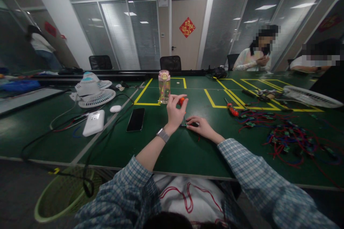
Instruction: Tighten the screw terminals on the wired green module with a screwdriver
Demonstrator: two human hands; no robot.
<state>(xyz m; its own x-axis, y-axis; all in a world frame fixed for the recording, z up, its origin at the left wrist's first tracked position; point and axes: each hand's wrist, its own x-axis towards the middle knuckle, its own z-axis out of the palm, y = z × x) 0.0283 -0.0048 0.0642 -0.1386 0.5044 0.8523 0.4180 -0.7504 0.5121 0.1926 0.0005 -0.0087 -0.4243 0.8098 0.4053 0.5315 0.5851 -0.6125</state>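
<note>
The left hand [174,112] grips the orange handle of a screwdriver [182,101] between thumb and fingers. The right hand [201,127], lower and to its right, has bent fingers at the right edge of a small circuit board [184,125]; whether they pinch it or only rest against it, I cannot tell. Both hands are over a wide green table [161,154]. On its right side, well apart from them, spreads a tangled pile of wired boards [290,137]. The held screwdriver stands nearly upright, its long axis running from the left hand down to the board. The board lies directly under that shaft, nearest the right fingertips; contact with the tip is too small to judge.
</note>
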